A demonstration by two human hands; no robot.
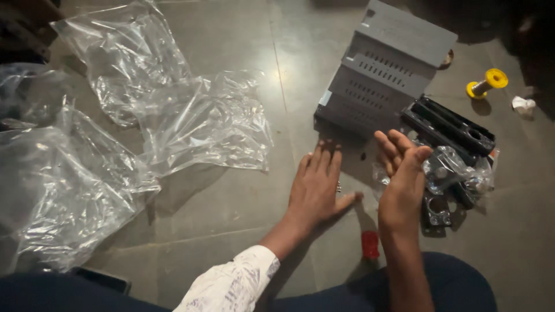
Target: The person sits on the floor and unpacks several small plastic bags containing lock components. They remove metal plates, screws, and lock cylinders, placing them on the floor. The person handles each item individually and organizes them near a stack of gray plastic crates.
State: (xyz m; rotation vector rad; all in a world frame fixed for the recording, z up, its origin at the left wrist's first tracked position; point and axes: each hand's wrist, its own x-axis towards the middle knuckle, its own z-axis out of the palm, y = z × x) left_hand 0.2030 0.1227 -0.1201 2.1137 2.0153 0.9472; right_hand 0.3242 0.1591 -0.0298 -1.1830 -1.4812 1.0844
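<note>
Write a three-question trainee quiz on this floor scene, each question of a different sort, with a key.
1. True or false: the left hand lies flat, palm down, on the floor.
2. Which thing stands just beyond both hands? A) grey vented box B) wooden crate C) blue bucket
3. Fill in: the spool lying on the floor beyond the box is ____ in colour.

Key: 1 true. 2 A. 3 yellow.

Extra note: the right hand is raised, open and holding nothing, beside the black parts and the clear plastic bags.
</note>
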